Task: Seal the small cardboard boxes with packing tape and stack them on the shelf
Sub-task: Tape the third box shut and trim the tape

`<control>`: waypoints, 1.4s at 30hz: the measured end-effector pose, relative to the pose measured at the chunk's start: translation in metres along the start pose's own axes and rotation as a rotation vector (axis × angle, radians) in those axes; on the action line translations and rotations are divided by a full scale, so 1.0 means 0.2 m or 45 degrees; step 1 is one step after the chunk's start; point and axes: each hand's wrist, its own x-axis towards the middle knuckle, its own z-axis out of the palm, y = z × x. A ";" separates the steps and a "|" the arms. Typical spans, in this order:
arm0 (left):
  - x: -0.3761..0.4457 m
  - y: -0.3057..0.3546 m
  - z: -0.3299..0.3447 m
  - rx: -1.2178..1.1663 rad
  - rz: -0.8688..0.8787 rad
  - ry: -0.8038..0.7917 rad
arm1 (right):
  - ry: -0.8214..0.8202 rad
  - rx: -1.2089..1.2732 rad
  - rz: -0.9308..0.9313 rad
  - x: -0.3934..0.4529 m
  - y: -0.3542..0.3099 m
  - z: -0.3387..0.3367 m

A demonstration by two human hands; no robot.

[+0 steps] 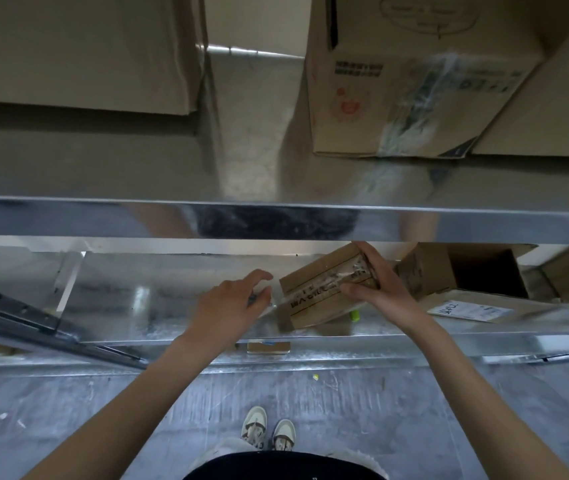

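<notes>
Small box (321,292) tilted on shelf (172,306), gripped by right hand (380,285)

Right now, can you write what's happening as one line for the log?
step: shelving | right hand: grips small taped box, tilted on lower shelf | left hand: beside box, contents unclear | open box: right

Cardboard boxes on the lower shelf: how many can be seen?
2: the small taped box held by the right hand, and an open box to its right. Others may be hidden.
</notes>
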 end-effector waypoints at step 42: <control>0.02 -0.21 0.07 0.243 -0.200 -0.093 | 0.008 0.380 0.225 0.14 0.01 0.30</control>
